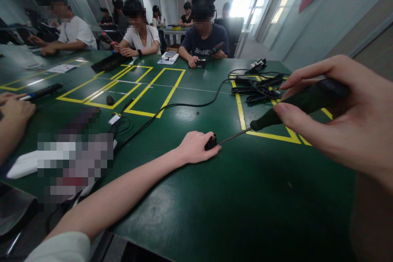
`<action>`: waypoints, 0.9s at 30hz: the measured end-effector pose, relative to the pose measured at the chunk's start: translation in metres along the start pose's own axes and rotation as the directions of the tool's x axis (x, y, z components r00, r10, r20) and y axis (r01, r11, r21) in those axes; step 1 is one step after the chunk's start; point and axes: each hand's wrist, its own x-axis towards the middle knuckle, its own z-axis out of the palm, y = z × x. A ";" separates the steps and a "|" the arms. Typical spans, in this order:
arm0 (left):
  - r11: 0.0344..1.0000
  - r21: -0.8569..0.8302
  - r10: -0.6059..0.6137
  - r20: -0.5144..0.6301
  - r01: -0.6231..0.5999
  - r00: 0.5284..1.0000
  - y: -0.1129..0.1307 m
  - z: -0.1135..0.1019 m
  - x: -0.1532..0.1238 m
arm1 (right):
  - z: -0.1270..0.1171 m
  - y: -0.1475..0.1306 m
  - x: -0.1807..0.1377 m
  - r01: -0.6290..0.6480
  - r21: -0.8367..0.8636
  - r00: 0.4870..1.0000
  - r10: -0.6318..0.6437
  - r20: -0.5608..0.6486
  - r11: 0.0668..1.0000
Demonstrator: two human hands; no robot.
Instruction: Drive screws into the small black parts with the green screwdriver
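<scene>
On the counter (276,204), a cable (184,105) runs behind the left hand (193,147), leftward from a pile (267,84) at right (its pieces hard to make out); the held part (210,142) is left of the screwdriver (265,119).

Green desk (260,204), yellow tape outlines (144,114) on top; black cable (193,105), pile of black parts (242,90), dark block (109,100), white sheet (62,68).
</scene>
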 end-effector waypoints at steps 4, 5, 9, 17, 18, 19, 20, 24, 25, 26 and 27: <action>1.000 -0.008 0.000 -0.002 0.000 1.000 0.000 0.001 0.000 | 0.003 0.005 0.000 0.002 -0.065 1.000 -0.004 -0.029 0.998; 1.000 -0.011 0.002 -0.004 -0.002 1.000 -0.001 0.001 0.000 | 0.004 0.005 0.000 0.005 -0.071 1.000 -0.007 -0.027 0.997; 1.000 -0.022 0.005 -0.007 -0.005 1.000 -0.001 0.002 0.000 | 0.003 0.002 -0.002 0.028 -0.042 0.999 -0.030 -0.039 0.999; 1.000 -0.020 0.005 0.000 -0.005 1.000 -0.001 0.002 0.001 | 0.001 -0.001 -0.002 0.037 -0.026 0.998 -0.038 -0.046 0.999; 1.000 -0.016 0.006 0.000 -0.006 1.000 -0.001 0.002 0.001 | 0.001 0.000 -0.002 0.033 -0.036 0.998 -0.035 -0.054 0.999; 1.000 -0.011 0.006 0.001 -0.006 1.000 -0.001 0.002 0.001 | 0.001 0.001 -0.002 0.030 -0.048 0.997 -0.033 -0.067 0.998; 1.000 -0.006 0.006 0.004 -0.006 1.000 -0.001 0.002 0.001 | 0.002 0.002 -0.002 0.022 -0.057 0.997 -0.027 -0.078 0.998; 1.000 -0.003 0.000 0.004 0.000 1.000 -0.001 0.002 0.001 | 0.003 0.004 -0.002 -0.004 -0.070 0.995 -0.003 -0.101 0.998; 1.000 -0.007 0.000 0.003 0.000 1.000 -0.002 0.002 0.001 | 0.003 0.003 -0.002 -0.007 -0.070 0.995 0.000 -0.095 0.998; 1.000 -0.010 0.001 0.002 -0.001 1.000 -0.002 0.002 0.001 | 0.003 0.002 -0.001 -0.003 -0.064 0.996 -0.002 -0.085 0.998; 1.000 -0.012 0.001 0.002 -0.001 1.000 -0.002 0.002 0.001 | 0.002 0.002 -0.001 0.009 -0.053 0.996 -0.014 -0.086 0.999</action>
